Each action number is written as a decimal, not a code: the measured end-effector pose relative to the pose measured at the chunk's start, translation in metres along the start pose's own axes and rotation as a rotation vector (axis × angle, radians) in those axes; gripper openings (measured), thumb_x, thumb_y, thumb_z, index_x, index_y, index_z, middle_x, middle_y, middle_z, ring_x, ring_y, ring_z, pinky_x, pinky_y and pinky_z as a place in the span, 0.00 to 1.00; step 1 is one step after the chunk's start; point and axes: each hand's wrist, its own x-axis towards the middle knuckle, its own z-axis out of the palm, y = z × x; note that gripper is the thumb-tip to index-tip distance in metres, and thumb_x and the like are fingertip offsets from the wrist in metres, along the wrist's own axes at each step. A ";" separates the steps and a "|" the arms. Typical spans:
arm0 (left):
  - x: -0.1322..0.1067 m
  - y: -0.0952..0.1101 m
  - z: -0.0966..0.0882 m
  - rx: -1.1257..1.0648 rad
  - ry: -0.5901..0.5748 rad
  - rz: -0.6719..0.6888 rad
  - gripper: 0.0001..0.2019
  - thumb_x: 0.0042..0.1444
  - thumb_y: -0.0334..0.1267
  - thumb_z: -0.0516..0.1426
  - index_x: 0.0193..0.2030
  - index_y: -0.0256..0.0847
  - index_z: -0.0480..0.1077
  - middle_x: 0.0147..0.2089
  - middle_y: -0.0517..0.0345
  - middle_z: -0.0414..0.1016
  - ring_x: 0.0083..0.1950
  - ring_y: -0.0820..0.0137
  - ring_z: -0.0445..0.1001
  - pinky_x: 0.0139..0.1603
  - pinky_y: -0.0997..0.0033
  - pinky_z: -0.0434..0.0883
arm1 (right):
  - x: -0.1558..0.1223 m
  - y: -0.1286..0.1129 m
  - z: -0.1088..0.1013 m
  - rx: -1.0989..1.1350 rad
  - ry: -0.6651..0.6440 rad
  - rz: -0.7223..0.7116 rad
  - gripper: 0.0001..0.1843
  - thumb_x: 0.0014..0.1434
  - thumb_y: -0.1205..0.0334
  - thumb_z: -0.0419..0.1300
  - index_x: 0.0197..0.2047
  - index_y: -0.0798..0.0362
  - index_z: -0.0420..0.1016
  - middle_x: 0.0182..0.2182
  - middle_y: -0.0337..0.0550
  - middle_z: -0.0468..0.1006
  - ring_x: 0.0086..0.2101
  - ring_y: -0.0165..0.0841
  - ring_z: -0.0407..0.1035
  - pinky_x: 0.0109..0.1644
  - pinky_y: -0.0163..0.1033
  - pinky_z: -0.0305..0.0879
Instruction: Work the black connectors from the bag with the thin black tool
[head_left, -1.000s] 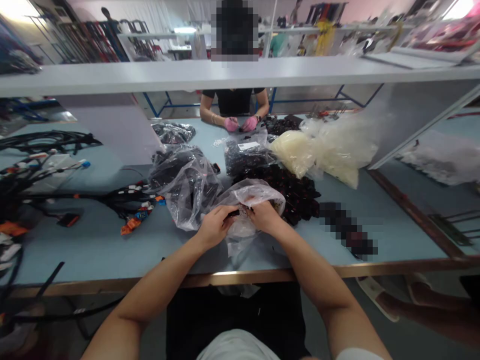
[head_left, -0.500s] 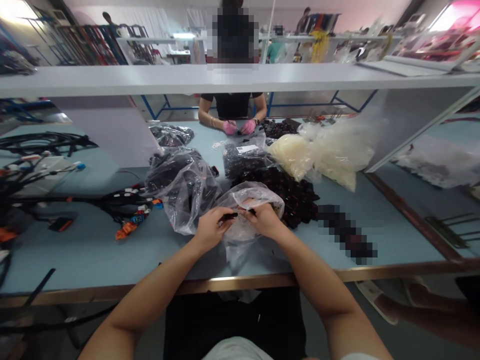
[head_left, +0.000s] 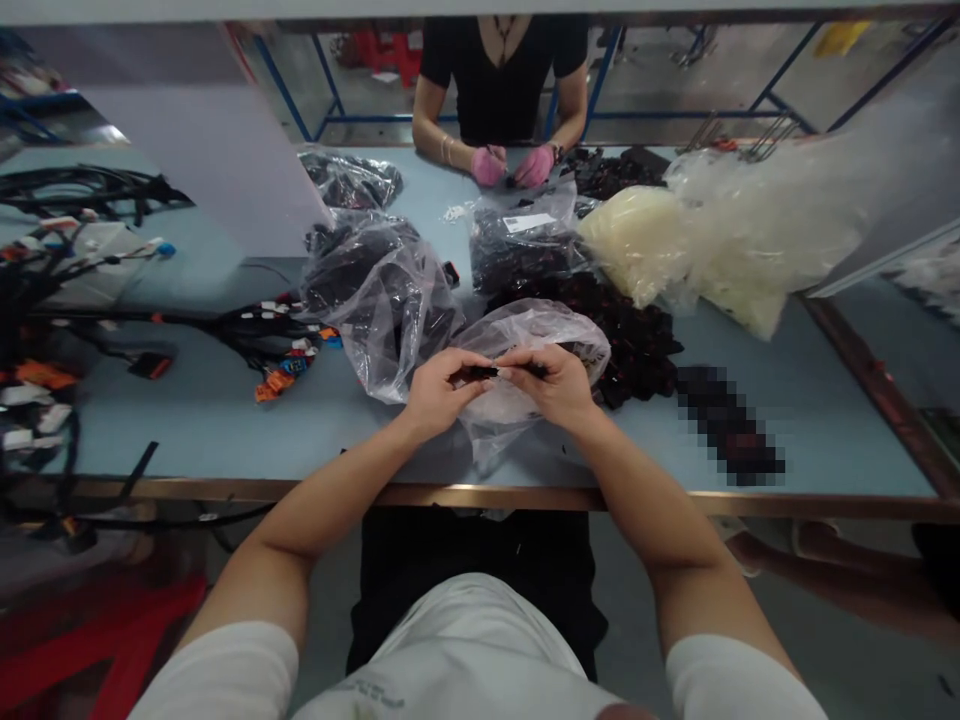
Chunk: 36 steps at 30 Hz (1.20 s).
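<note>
The left hand [head_left: 442, 392] and right hand [head_left: 551, 385] are together, both pinching one small black part [head_left: 480, 372] above a clear plastic bag [head_left: 525, 345] near the close edge of the blue table [head_left: 187, 440]. Three more clear bags hold black parts: the far bag [head_left: 351, 180], the middle bag [head_left: 382, 310] and the labelled bag [head_left: 525, 245]. A loose heap of dark parts [head_left: 607, 335] lies right of them, a cream-filled bag [head_left: 637, 245] farther right, and a wiring harness [head_left: 247, 335] left. Across the table, a co-worker's two pink gloves [head_left: 510, 167] meet.

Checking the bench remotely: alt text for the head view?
The left hand and right hand hold a small black part over a clear bag on a blue bench; a co-worker in pink gloves works opposite.
</note>
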 end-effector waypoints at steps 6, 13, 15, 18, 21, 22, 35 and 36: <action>-0.003 0.001 0.003 -0.127 0.007 -0.032 0.15 0.57 0.47 0.71 0.44 0.41 0.78 0.41 0.55 0.84 0.40 0.68 0.84 0.45 0.67 0.82 | -0.001 -0.002 0.002 0.064 -0.046 -0.004 0.12 0.65 0.48 0.70 0.39 0.47 0.88 0.36 0.42 0.89 0.36 0.36 0.80 0.47 0.43 0.75; -0.007 0.000 0.002 0.037 0.015 0.036 0.11 0.59 0.42 0.70 0.45 0.42 0.78 0.41 0.55 0.84 0.40 0.68 0.83 0.45 0.67 0.81 | -0.001 -0.001 0.004 0.091 -0.041 0.004 0.15 0.63 0.44 0.71 0.37 0.46 0.88 0.34 0.42 0.87 0.34 0.35 0.78 0.45 0.42 0.76; -0.008 0.000 0.002 0.078 0.012 0.038 0.11 0.60 0.42 0.70 0.45 0.42 0.78 0.42 0.55 0.84 0.41 0.68 0.83 0.45 0.67 0.81 | -0.001 0.000 0.005 0.115 -0.058 0.004 0.16 0.63 0.43 0.71 0.37 0.47 0.88 0.33 0.42 0.87 0.34 0.35 0.78 0.44 0.42 0.75; -0.009 0.002 0.001 0.121 0.013 0.051 0.10 0.60 0.41 0.69 0.45 0.42 0.77 0.42 0.56 0.84 0.41 0.68 0.83 0.46 0.67 0.81 | -0.001 0.001 0.006 0.132 -0.074 -0.001 0.17 0.63 0.42 0.71 0.37 0.47 0.88 0.33 0.41 0.87 0.34 0.35 0.78 0.44 0.42 0.75; -0.009 0.003 0.000 0.177 0.006 0.096 0.08 0.61 0.38 0.68 0.45 0.43 0.78 0.42 0.57 0.85 0.42 0.69 0.84 0.46 0.69 0.80 | -0.001 0.002 0.005 0.156 -0.096 -0.002 0.17 0.62 0.42 0.72 0.36 0.48 0.87 0.32 0.41 0.85 0.34 0.34 0.77 0.44 0.42 0.74; -0.009 0.003 0.000 0.201 -0.003 0.104 0.07 0.61 0.37 0.68 0.45 0.43 0.78 0.42 0.57 0.85 0.42 0.69 0.84 0.46 0.70 0.80 | -0.001 0.003 0.004 0.178 -0.109 0.013 0.18 0.61 0.42 0.72 0.35 0.48 0.86 0.32 0.41 0.85 0.33 0.34 0.77 0.43 0.42 0.74; -0.008 0.005 0.002 0.149 0.008 0.094 0.08 0.63 0.42 0.68 0.43 0.42 0.77 0.43 0.55 0.86 0.43 0.66 0.85 0.45 0.68 0.82 | 0.008 0.005 -0.008 0.180 -0.177 0.199 0.15 0.58 0.48 0.72 0.37 0.51 0.80 0.29 0.37 0.80 0.31 0.32 0.70 0.39 0.39 0.68; -0.007 0.005 0.002 0.124 0.021 0.092 0.10 0.64 0.44 0.68 0.44 0.42 0.77 0.43 0.54 0.85 0.42 0.67 0.85 0.44 0.69 0.82 | 0.009 0.008 -0.012 0.078 -0.167 0.158 0.13 0.61 0.50 0.70 0.38 0.51 0.81 0.30 0.39 0.81 0.32 0.33 0.72 0.41 0.40 0.69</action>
